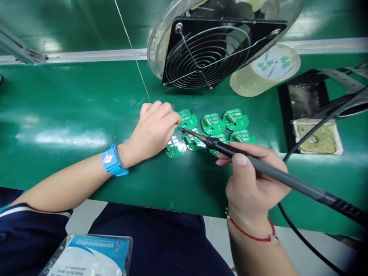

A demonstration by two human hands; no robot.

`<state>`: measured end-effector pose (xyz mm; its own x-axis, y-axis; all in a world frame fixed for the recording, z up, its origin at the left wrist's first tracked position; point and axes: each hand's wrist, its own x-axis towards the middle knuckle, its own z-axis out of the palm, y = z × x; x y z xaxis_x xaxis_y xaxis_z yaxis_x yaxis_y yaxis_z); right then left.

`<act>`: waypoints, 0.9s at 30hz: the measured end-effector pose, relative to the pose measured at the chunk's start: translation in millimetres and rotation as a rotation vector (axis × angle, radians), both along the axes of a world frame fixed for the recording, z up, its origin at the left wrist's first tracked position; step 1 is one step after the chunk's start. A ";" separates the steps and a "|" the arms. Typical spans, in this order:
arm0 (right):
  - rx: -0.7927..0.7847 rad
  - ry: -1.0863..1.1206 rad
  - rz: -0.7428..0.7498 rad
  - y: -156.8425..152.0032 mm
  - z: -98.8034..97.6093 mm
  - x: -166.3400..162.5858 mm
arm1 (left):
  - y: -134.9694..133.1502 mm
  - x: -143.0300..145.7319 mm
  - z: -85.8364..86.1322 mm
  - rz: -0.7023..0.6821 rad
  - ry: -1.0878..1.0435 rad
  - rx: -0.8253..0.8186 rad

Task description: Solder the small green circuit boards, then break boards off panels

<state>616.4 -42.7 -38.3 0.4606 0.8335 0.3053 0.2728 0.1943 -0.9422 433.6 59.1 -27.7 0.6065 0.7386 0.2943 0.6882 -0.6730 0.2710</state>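
My right hand (255, 184) grips a soldering iron (276, 170) like a pen, and its tip points left onto the group of small green circuit boards (212, 123). Thin solder wire (132, 50) runs down from above into my left hand (156, 128), whose fingers are closed in a pinch beside the iron's tip. Several boards lie close together on the green work surface (86, 115). My left fingers hide part of the leftmost boards. Whether the tip touches a pad is too small to tell.
A fan with a wire guard (201, 57) hangs above the boards. Behind it lies a roll of tape (264, 71). At the right, a soldering-iron stand (307, 92) holds a yellowish sponge (317, 137). The iron's black cable (304, 239) loops down past my right wrist.
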 end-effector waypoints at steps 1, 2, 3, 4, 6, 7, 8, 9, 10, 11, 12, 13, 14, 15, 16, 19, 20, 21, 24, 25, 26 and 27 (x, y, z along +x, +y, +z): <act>0.000 0.001 -0.006 0.1 0.0 -0.3 | 0.2 0.4 -0.4 0.001 0.002 0.012; -0.002 0.002 -0.012 0.1 -0.2 -0.6 | 0.5 0.9 -0.9 0.001 0.004 0.022; -0.006 0.002 -0.015 0.2 -0.6 -0.7 | 0.9 1.4 -1.5 0.003 0.006 0.030; -0.010 0.001 -0.018 0.2 -1.0 -0.8 | 1.4 1.9 -2.1 0.004 0.009 0.036; -0.017 -0.006 -0.013 0.2 -1.9 -0.6 | 2.3 3.1 -3.7 0.003 0.021 0.042; -0.018 -0.007 -0.008 0.1 -2.2 -0.3 | 2.6 3.7 -4.4 0.002 0.031 0.042; -0.017 -0.008 -0.003 0.0 -2.4 0.0 | 2.9 4.3 -5.1 0.000 0.042 0.041; -0.016 -0.008 -0.002 0.0 -2.5 0.3 | 3.0 4.9 -5.6 -0.004 0.055 0.037; -0.011 -0.008 -0.003 0.0 -2.5 0.5 | 3.0 5.5 -5.9 -0.010 0.068 0.032; -0.007 -0.007 -0.006 0.0 -2.6 0.6 | 2.8 6.1 -6.1 -0.014 0.079 0.027; -0.003 -0.008 -0.012 0.0 -2.5 0.6 | 2.6 6.7 -6.2 -0.018 0.088 0.024; -0.003 -0.010 -0.016 0.0 -2.5 0.5 | 2.2 7.3 -6.3 -0.023 0.095 0.023; -0.005 -0.011 -0.017 0.1 -2.4 0.3 | 1.9 7.9 -6.3 -0.029 0.101 0.025; -0.006 -0.010 -0.018 0.2 -2.3 0.0 | 1.6 8.4 -6.4 -0.035 0.105 0.030; -0.006 -0.009 -0.016 0.3 -2.1 -0.3 | 1.4 8.7 -6.4 -0.040 0.106 0.036; 0.014 0.005 -0.020 0.6 -1.8 -0.8 | 2.2 7.8 -5.2 -0.039 0.096 0.052; 0.026 0.010 -0.024 0.8 -1.7 -0.8 | 3.0 6.5 -3.9 -0.032 0.087 0.054; 0.038 0.015 -0.028 0.9 -1.6 -0.7 | 3.9 4.5 -2.1 -0.026 0.076 0.055; 0.074 0.022 -0.056 1.4 -1.5 -0.5 | 5.7 -4.9 6.6 -0.013 0.025 0.034; 0.078 0.021 -0.066 1.5 -1.5 -0.5 | 5.6 -8.7 10.3 -0.013 0.012 0.012; 0.077 0.020 -0.074 1.6 -1.4 -0.6 | 4.8 -12.5 14.1 -0.025 0.006 -0.020; 0.073 0.019 -0.078 1.6 -1.4 -0.6 | 3.6 -16.0 17.8 -0.053 0.013 -0.064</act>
<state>615.8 -41.1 -39.7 0.5296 0.7707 0.3543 0.2716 0.2416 -0.9316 417.5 62.7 -9.9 0.6485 0.7226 0.2394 0.6558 -0.6900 0.3062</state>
